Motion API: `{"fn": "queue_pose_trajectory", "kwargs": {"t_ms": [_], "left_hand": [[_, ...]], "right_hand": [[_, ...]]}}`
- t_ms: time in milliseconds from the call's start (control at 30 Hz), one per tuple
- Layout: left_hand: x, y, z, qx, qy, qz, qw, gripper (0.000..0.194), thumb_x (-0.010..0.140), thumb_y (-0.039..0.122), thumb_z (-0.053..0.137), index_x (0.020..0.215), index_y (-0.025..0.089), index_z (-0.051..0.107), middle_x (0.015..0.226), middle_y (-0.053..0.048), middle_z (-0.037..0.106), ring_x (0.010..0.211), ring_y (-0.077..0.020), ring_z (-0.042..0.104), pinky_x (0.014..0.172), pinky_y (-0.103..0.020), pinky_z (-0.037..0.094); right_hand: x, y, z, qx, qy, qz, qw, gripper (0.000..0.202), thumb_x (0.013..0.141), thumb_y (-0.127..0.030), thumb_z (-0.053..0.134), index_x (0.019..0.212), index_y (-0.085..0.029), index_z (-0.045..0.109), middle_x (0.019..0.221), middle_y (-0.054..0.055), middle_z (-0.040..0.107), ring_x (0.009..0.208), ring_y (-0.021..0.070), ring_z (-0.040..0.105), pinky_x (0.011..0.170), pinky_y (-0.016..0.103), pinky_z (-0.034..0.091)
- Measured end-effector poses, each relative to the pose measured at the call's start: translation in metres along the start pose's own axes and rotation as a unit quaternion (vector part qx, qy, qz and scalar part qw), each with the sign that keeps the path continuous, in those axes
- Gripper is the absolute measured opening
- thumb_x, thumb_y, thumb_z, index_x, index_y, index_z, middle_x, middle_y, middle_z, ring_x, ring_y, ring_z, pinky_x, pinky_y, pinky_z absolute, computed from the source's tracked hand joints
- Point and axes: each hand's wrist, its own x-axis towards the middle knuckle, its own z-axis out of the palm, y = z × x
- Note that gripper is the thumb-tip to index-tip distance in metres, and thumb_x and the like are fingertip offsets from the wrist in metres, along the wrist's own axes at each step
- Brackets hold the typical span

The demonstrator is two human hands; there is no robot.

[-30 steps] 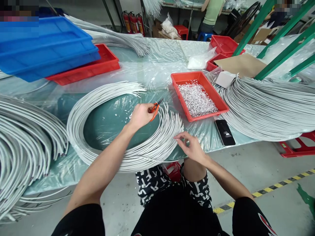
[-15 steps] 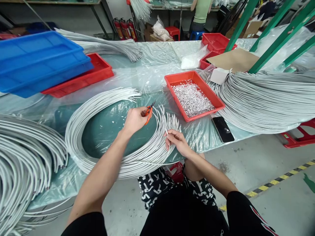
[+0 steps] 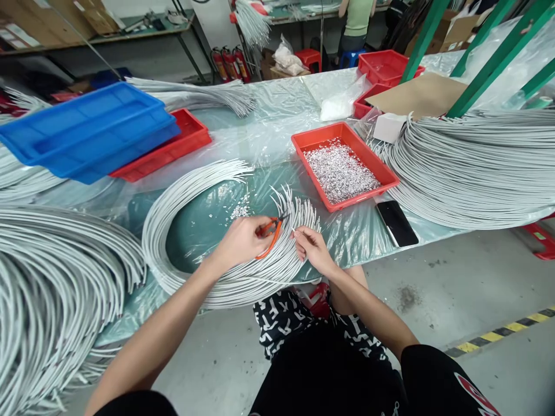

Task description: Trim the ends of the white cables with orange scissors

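My left hand [image 3: 247,240] is wrapped round a pair of orange-handled cutters [image 3: 272,234], whose dark tips point right, close to the cable ends. Between the thumb and fingers of my right hand [image 3: 313,248] is the end of one white cable [image 3: 293,231], just right of the cutter tips. A curved bundle of white cables [image 3: 160,231] lies on the plastic-covered table, its loose ends fanned out behind my right hand. Small white scraps [image 3: 241,207] are scattered inside the curve of the bundle.
A red tray [image 3: 318,184] of small shiny pieces stands beyond my right hand, with a phone [image 3: 396,224] at the table edge. Blue trays [image 3: 87,124] are at the left. Larger cable bundles [image 3: 481,173] lie on both sides. Green posts [image 3: 489,63] rise at the right. A person [image 3: 358,23] is in the background.
The cutters have come down and closer to the cable end in my right hand, and their handles look wider apart. The view has shifted left, showing more scraps.
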Motion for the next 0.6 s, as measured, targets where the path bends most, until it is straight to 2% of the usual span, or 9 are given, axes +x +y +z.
{"fn": "queue_pose_trajectory", "kwargs": {"t_ms": [67,200,367,600], "left_hand": [[-0.012,-0.002,0.006,-0.001,-0.036,-0.009,0.999,0.039,0.084,0.04,0.057,0.059,0.019,0.036,0.054,0.005,0.034,0.056,-0.0101,0.024,0.054,-0.026,0.022],[-0.022,-0.006,0.013,-0.003,-0.053,-0.026,0.998,0.04,0.085,0.039,0.056,0.057,0.019,0.037,0.054,0.005,0.031,0.058,-0.0105,0.021,0.053,-0.026,0.019],[-0.025,-0.007,0.011,-0.027,-0.078,-0.024,0.996,0.041,0.087,0.043,0.056,0.056,0.017,0.048,0.054,0.004,0.034,0.057,-0.0099,0.023,0.053,-0.026,0.02],[-0.03,-0.009,0.012,-0.067,-0.074,-0.042,0.994,0.04,0.085,0.045,0.057,0.06,0.015,0.06,0.054,0.003,0.039,0.056,-0.0092,0.029,0.052,-0.024,0.022]], "right_hand": [[-0.001,-0.001,-0.001,0.001,-0.004,-0.005,1.0,0.037,0.091,-0.057,0.064,0.088,-0.02,0.06,0.052,-0.01,0.034,0.041,0.0072,0.035,0.04,0.021,0.037],[-0.003,-0.001,-0.003,-0.012,-0.015,-0.011,1.0,0.034,0.093,-0.054,0.062,0.092,-0.02,0.063,0.052,-0.01,0.033,0.042,0.0077,0.035,0.042,0.022,0.037],[-0.003,0.001,-0.006,-0.035,-0.036,-0.023,0.998,0.035,0.095,-0.053,0.059,0.097,-0.019,0.067,0.053,-0.009,0.035,0.044,0.0083,0.036,0.044,0.024,0.039],[-0.002,0.001,-0.005,-0.023,-0.03,-0.013,0.999,0.038,0.092,-0.056,0.063,0.094,-0.018,0.067,0.052,-0.009,0.035,0.042,0.0072,0.036,0.042,0.023,0.038]]}}
